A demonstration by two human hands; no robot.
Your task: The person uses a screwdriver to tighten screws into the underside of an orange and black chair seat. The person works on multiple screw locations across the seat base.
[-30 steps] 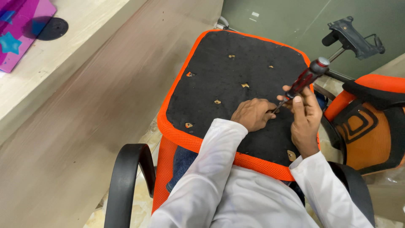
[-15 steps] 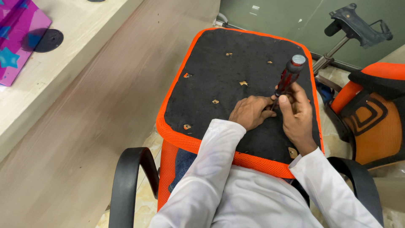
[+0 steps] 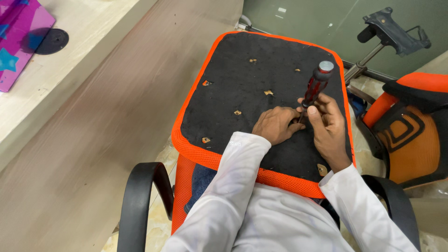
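An upturned chair seat [image 3: 242, 88], black underneath with an orange mesh rim, lies in front of me with several small holes in it. My right hand [image 3: 329, 126] grips a screwdriver [image 3: 315, 86] with a red and black handle, held nearly upright with its tip down on the seat. My left hand [image 3: 275, 125] rests on the black surface right beside the tip, fingers curled around the spot where the tip meets the seat. What lies under the tip is hidden by the fingers. Both arms wear white sleeves.
A black armrest [image 3: 137, 200] curves at lower left and another [image 3: 396, 205] at lower right. An orange and black chair back [image 3: 410, 135] lies at the right, with a black metal chair mechanism [image 3: 392, 32] behind it. A pale wooden ledge [image 3: 70, 56] holds a purple box [image 3: 21, 32].
The screwdriver has swung from a strong rightward lean to nearly upright. My left hand has stayed by the tip. The view has shifted slightly.
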